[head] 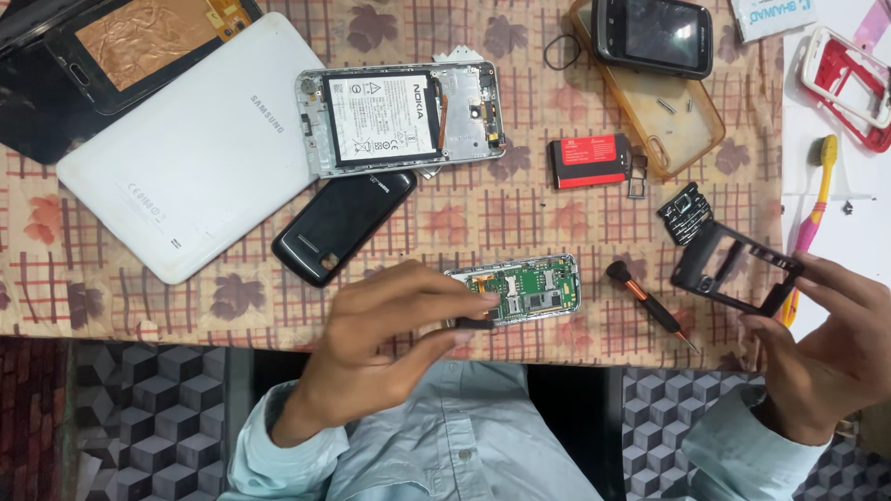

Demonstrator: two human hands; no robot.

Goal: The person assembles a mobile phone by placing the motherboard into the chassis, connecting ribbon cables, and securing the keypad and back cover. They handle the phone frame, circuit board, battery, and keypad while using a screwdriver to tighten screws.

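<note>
Overhead, left hand (390, 343) pinches circuit board (520, 289), right hand (826, 353) holds black frame (733, 269) above patterned tablecloth (501, 213).

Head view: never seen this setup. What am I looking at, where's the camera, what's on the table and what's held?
There is no machine here: a person works with two bare hands, and the single camera sits on their head, looking down at the table and their lap.

The left hand pinches the near end of a small opened phone with a bare green circuit board. The right hand holds a black plastic phone frame just above the patterned tablecloth.

Also on the cloth: a white tablet lying face down, an opened silver phone showing its white battery, a black phone back cover, a red and black battery, a black-handled screwdriver, and a clear amber phone case.
</note>
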